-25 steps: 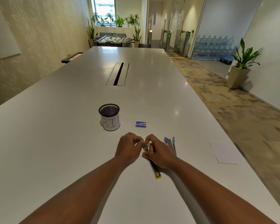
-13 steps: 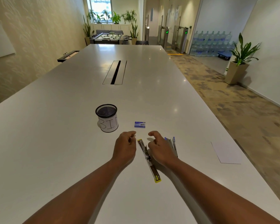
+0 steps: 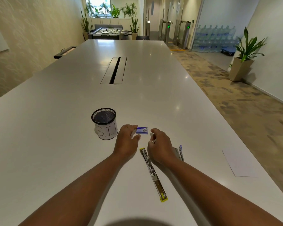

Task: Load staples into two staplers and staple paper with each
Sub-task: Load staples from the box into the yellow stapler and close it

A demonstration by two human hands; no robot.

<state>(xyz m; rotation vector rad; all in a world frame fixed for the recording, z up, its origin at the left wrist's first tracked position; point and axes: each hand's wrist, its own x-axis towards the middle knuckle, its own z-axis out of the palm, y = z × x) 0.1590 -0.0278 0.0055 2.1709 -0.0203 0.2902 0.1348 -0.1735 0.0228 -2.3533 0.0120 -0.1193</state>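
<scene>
Yellow-tipped chrome stapler (image 3: pixel 153 174) lies unfolded flat; both hands, left (image 3: pixel 127 141) and right (image 3: pixel 160 146), hover loose, holding nothing.

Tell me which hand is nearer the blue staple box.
Left. The left hand has its fingertips at the staple box's left end, seemingly touching it. The right hand sits just right of and below the box, a small gap away.

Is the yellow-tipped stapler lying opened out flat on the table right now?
Yes: the yellow-tipped stapler lies unfolded in one long strip on the table, with neither hand touching it.
</scene>
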